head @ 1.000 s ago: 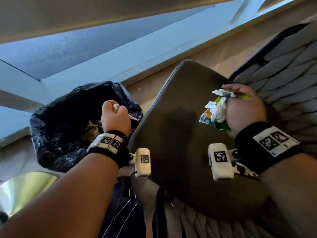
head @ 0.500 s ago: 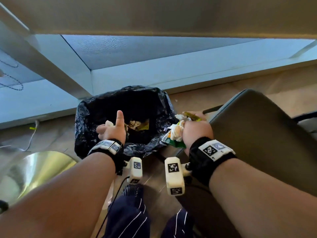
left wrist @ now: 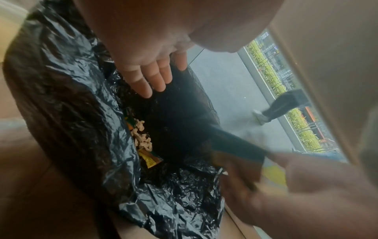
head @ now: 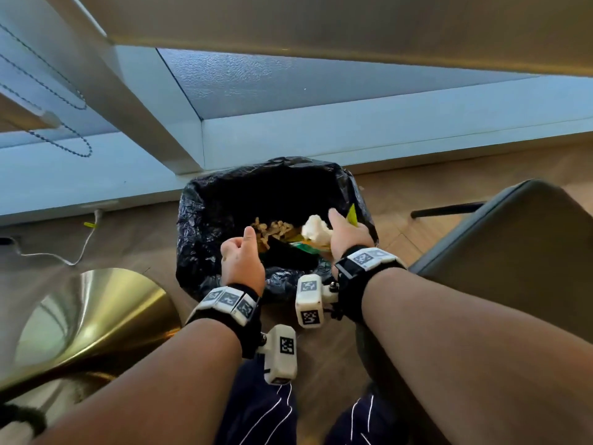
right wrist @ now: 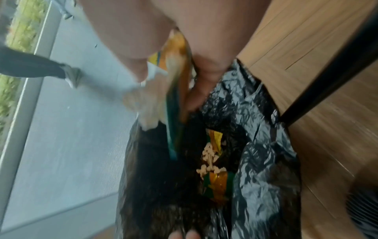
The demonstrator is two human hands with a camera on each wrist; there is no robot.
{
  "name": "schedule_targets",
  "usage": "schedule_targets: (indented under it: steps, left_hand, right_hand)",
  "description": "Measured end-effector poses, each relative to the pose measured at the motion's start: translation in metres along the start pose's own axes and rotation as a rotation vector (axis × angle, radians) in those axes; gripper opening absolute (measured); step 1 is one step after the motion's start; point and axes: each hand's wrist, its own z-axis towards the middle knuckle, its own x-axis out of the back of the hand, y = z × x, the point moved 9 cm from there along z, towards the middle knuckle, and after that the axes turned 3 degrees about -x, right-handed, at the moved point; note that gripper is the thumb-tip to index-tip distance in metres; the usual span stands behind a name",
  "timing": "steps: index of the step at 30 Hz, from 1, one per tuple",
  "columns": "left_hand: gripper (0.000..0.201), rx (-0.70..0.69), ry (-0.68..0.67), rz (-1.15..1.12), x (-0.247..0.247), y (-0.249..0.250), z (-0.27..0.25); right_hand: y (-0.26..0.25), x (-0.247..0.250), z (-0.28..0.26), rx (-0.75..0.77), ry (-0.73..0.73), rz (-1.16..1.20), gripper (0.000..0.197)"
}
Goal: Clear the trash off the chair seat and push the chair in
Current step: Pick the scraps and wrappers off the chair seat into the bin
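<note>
A bin lined with a black bag (head: pixel 205 220) stands on the floor by the window, with wrappers and crumbs (head: pixel 276 228) at its bottom. My right hand (head: pixel 340 232) is over the bin's right side. A crumpled white paper (head: pixel 316 231) and a green-and-yellow wrapper (right wrist: pixel 175 67) sit blurred between its thumb and fingers. My left hand (head: pixel 240 252) hovers over the bin's near rim, holding nothing; its fingers (left wrist: pixel 155 77) are straight. The dark grey chair seat (head: pixel 513 268) is at the right; the part in view is bare.
A black chair leg (head: pixel 446 210) rests on the wood floor beside the bin. A brass cone-shaped base (head: pixel 90 316) stands to the left, with a white cable (head: pixel 80 245) behind it. The window frame (head: pixel 288 136) runs close behind the bin. My legs (head: pixel 266 412) are below.
My right hand moved from the bin's right rim to over its opening, and its thumb has come away from the fist. The left hand drew back a little, empty.
</note>
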Motion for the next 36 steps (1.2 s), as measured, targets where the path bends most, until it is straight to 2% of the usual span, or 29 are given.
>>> schedule_targets:
  steps: [2,3,6,8,11,12,15,17,19,23,25,29,32,34,36]
  left_hand:
    - [0.04,-0.031,-0.01,0.001,0.0,0.003,0.001]
    - [0.039,-0.051,-0.02,-0.008,-0.002,0.005,0.001]
    - [0.04,-0.1,-0.029,-0.004,-0.004,0.012,0.0]
    - [0.042,-0.134,-0.051,-0.012,-0.007,0.017,-0.001]
    - [0.04,-0.166,-0.084,-0.01,-0.011,0.024,-0.008]
    - [0.039,-0.175,-0.094,-0.007,-0.011,0.026,-0.012]
    - [0.036,-0.227,-0.115,0.028,-0.014,0.038,-0.026]
    - [0.033,-0.33,-0.148,0.098,-0.02,0.053,-0.04]
    - [0.028,-0.431,-0.226,0.152,-0.036,0.069,-0.062]
    - [0.02,-0.637,-0.437,0.339,-0.086,0.103,-0.139]
    - [0.018,-0.766,-0.526,0.475,-0.114,0.12,-0.19]
    - [0.02,-0.994,-0.78,0.612,-0.172,0.122,-0.297]
    - [0.009,-1.25,-1.122,0.857,-0.22,0.085,-0.379]
    - [0.033,-1.469,-1.225,1.112,-0.244,0.049,-0.419]
    - [0.053,-1.612,-1.223,1.278,-0.263,0.018,-0.439]
  right_hand:
    - [0.007,-0.025,-0.007,-0.069,-0.14,-0.003,0.088]
    - [0.007,-0.03,-0.009,-0.077,-0.171,-0.033,0.095]
    - [0.012,-0.023,-0.004,-0.076,-0.165,-0.098,0.106]
    - [0.02,-0.022,0.001,-0.143,-0.242,0.026,0.111]
    - [0.021,-0.027,-0.002,-0.18,-0.489,0.326,0.101]
    - [0.019,-0.025,-0.005,-0.177,-0.527,0.37,0.095]
    - [0.016,-0.011,-0.013,-0.152,-0.546,0.384,0.082]
    - [0.013,0.006,-0.021,-0.104,-0.553,0.328,0.075]
    - [0.007,0.039,-0.028,0.0,-0.478,0.258,0.064]
    - [-0.007,0.143,-0.047,0.203,-0.234,0.3,0.023]
    - [-0.012,0.204,-0.058,0.304,-0.114,0.223,0.02]
    - [-0.001,0.34,-0.078,0.447,0.25,-0.168,0.019]
    - [0.041,0.441,-0.082,0.398,0.512,-0.283,0.022]
    - [0.085,0.489,-0.075,0.279,0.584,-0.365,0.028]
    - [0.135,0.514,-0.064,0.14,0.559,-0.385,0.053]
